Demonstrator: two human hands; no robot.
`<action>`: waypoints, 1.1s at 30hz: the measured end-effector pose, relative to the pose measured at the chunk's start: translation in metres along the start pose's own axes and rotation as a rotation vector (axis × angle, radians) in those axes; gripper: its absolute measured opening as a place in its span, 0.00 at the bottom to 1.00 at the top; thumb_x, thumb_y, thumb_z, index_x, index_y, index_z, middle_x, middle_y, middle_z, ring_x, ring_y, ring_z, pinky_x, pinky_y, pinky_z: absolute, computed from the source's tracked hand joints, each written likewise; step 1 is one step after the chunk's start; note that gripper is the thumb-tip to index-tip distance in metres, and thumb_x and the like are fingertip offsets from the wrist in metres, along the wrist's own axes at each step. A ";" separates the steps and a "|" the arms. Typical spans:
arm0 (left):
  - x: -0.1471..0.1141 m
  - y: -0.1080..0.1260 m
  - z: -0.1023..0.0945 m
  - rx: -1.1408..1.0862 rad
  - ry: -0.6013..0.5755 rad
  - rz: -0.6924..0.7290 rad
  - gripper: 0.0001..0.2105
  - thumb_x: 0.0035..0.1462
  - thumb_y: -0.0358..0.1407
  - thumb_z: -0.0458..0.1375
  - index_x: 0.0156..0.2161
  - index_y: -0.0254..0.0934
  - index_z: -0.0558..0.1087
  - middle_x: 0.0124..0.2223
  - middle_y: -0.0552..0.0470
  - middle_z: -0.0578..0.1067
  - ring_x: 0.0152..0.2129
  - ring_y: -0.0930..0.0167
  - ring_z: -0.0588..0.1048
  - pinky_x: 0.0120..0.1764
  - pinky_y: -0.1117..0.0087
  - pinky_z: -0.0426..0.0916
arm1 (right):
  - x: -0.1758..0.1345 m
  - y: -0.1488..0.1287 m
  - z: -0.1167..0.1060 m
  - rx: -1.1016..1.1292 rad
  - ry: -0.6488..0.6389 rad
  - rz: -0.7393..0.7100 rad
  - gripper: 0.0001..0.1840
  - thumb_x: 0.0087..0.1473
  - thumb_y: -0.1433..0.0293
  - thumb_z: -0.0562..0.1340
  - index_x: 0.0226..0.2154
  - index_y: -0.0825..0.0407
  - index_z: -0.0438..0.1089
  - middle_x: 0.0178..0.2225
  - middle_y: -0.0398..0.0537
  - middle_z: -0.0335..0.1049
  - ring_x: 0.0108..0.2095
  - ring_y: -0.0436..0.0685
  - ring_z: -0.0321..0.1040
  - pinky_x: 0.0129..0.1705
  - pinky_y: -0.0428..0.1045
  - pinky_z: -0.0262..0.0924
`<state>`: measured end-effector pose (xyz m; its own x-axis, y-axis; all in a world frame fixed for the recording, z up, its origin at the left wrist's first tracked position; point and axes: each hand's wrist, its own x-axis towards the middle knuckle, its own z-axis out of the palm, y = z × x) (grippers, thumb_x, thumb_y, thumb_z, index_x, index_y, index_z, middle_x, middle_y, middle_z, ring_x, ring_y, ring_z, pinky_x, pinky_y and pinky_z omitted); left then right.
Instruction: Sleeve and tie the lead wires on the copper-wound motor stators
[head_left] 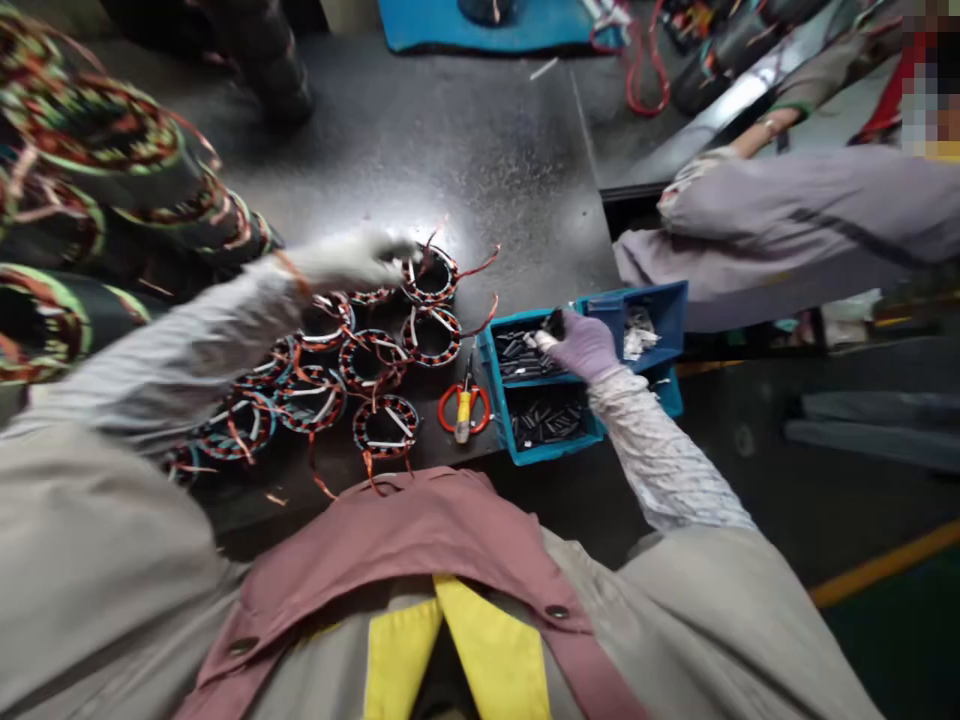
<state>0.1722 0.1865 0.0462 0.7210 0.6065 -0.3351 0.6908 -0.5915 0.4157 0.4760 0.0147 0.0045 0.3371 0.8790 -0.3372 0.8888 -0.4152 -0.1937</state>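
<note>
- At 11 o'clock from the middle of the view, a copper-wound ring (431,298) sits on a dark workbench (517,140), loose leads trailing toward 2 o'clock.
- A worker's gloved left hand (371,258) reaches the ring's edge from its 9 o'clock side; the fingers are partly bent and blurred, and whether they grip cannot be told.
- Other wound rings (411,420) crowd from its 6 round to its 8 o'clock, several crossed by white strips.
- At 3 o'clock, the lavender-gloved right hand (589,345) dips over black tubes (514,352) in a blue bin (517,458), fingers curled together; whether they hold anything cannot be told.
- Toward 7 o'clock, a yellow-handled tool (463,408) lies between the loops of a red-handled tool (485,408).
- Larger wound cylinders (124,155) are stacked at 10 o'clock; a blue mat (517,30) lies at 12.
- Between 2 and 3 o'clock, a co-worker's grey sleeve (787,225).
</note>
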 end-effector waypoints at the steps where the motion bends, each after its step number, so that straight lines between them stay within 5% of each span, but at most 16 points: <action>1: -0.014 0.005 -0.011 -0.096 0.064 -0.012 0.25 0.61 0.40 0.49 0.62 0.33 0.65 0.55 0.52 0.74 0.48 0.72 0.71 0.55 0.68 0.63 | -0.012 0.004 -0.007 0.192 0.063 0.018 0.13 0.51 0.59 0.66 0.35 0.50 0.71 0.33 0.53 0.77 0.36 0.63 0.74 0.37 0.56 0.67; 4: -0.054 0.036 -0.006 -0.216 0.160 0.118 0.26 0.60 0.45 0.53 0.60 0.34 0.66 0.52 0.51 0.75 0.48 0.69 0.72 0.54 0.66 0.65 | -0.057 -0.003 -0.015 0.870 0.136 0.059 0.16 0.48 0.54 0.66 0.30 0.47 0.66 0.23 0.43 0.70 0.22 0.54 0.66 0.21 0.49 0.61; 6: -0.074 0.067 0.026 -0.330 0.101 0.233 0.30 0.57 0.47 0.57 0.61 0.35 0.65 0.55 0.47 0.73 0.50 0.66 0.73 0.53 0.67 0.66 | -0.087 -0.025 -0.007 1.184 0.101 0.112 0.19 0.43 0.54 0.68 0.32 0.47 0.66 0.20 0.38 0.66 0.18 0.50 0.62 0.16 0.45 0.54; 9: -0.094 0.108 0.085 -0.436 -0.018 0.253 0.31 0.57 0.50 0.57 0.62 0.36 0.64 0.51 0.44 0.76 0.45 0.63 0.76 0.45 0.67 0.69 | -0.125 -0.065 0.014 1.290 -0.078 0.114 0.20 0.40 0.56 0.69 0.32 0.49 0.66 0.19 0.37 0.67 0.16 0.48 0.61 0.15 0.43 0.54; 14: -0.139 0.109 0.136 -0.869 -0.142 0.133 0.24 0.58 0.50 0.56 0.54 0.36 0.71 0.39 0.48 0.79 0.34 0.65 0.77 0.37 0.68 0.69 | -0.148 -0.103 0.014 1.042 -0.446 0.114 0.18 0.42 0.56 0.68 0.24 0.50 0.64 0.15 0.37 0.64 0.13 0.47 0.58 0.12 0.42 0.50; 16: -0.167 0.089 0.149 -1.125 -0.173 0.056 0.21 0.57 0.51 0.56 0.47 0.37 0.76 0.40 0.48 0.79 0.36 0.66 0.76 0.39 0.69 0.69 | -0.132 -0.109 0.000 0.999 -0.328 0.116 0.16 0.45 0.55 0.64 0.23 0.48 0.62 0.14 0.36 0.62 0.12 0.47 0.55 0.11 0.42 0.45; 20: -0.212 0.054 0.179 -1.456 -0.198 -0.357 0.23 0.51 0.55 0.59 0.42 0.38 0.78 0.38 0.47 0.80 0.37 0.63 0.76 0.37 0.66 0.71 | -0.061 -0.123 -0.006 0.730 0.101 -0.070 0.14 0.45 0.57 0.61 0.21 0.47 0.59 0.16 0.36 0.59 0.16 0.48 0.56 0.16 0.44 0.50; 23: -0.225 0.044 0.192 -1.570 -0.183 -0.478 0.24 0.44 0.54 0.64 0.42 0.39 0.79 0.43 0.47 0.81 0.42 0.61 0.76 0.43 0.65 0.71 | -0.008 -0.135 0.020 0.350 0.016 -0.247 0.13 0.42 0.62 0.63 0.18 0.48 0.58 0.17 0.38 0.58 0.21 0.50 0.58 0.25 0.46 0.55; 26: -0.229 0.039 0.198 -1.624 -0.097 -0.605 0.24 0.42 0.52 0.65 0.43 0.39 0.78 0.42 0.47 0.81 0.42 0.62 0.77 0.42 0.66 0.72 | 0.022 -0.143 0.049 0.023 -0.055 -0.275 0.12 0.44 0.62 0.61 0.19 0.49 0.60 0.19 0.41 0.62 0.23 0.52 0.60 0.29 0.48 0.55; 29: -0.233 0.030 0.202 -1.646 -0.087 -0.681 0.25 0.45 0.52 0.64 0.45 0.38 0.77 0.38 0.48 0.80 0.37 0.64 0.77 0.36 0.68 0.71 | 0.029 -0.144 0.064 -0.223 -0.082 -0.264 0.11 0.47 0.60 0.61 0.23 0.50 0.66 0.23 0.45 0.70 0.27 0.55 0.65 0.32 0.49 0.57; 33: -0.235 0.017 0.205 -1.675 -0.029 -0.687 0.24 0.42 0.51 0.66 0.42 0.38 0.78 0.40 0.48 0.81 0.37 0.64 0.77 0.40 0.66 0.72 | 0.020 -0.146 0.068 -0.375 -0.118 -0.264 0.13 0.50 0.59 0.59 0.27 0.50 0.72 0.27 0.48 0.74 0.30 0.57 0.69 0.35 0.50 0.60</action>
<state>0.0252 -0.0751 -0.0418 0.3747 0.4667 -0.8011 0.0672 0.8481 0.5255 0.3314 0.0771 -0.0363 0.0665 0.9014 -0.4279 0.9975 -0.0490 0.0518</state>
